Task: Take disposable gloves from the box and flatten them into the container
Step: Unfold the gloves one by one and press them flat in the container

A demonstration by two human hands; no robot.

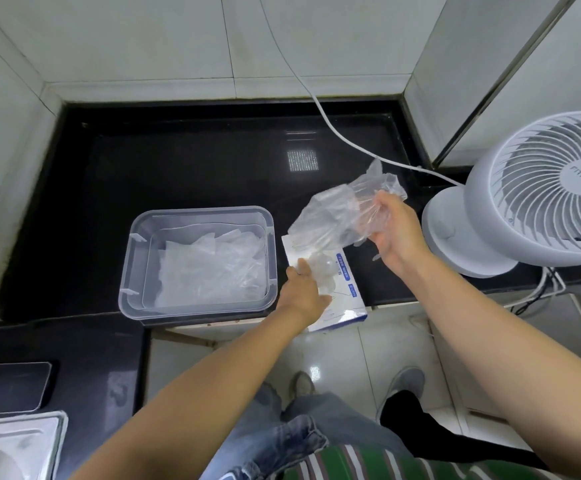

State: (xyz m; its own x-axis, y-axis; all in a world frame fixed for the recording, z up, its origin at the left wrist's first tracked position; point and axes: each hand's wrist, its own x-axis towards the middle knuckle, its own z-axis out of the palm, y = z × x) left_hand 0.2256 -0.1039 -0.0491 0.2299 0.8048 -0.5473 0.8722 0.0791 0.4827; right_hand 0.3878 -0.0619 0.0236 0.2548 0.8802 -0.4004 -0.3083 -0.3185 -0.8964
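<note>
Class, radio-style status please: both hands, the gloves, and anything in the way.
Left hand pressing down the glove box. Right hand holding clear gloves above the box. Container open, gloves already inside. Fan beside the right hand.

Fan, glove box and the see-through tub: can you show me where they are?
fan (555, 188), head view, on the front grille.
glove box (346, 299), head view, on its printed top.
tub (128, 271), head view, on its left rim.
</note>
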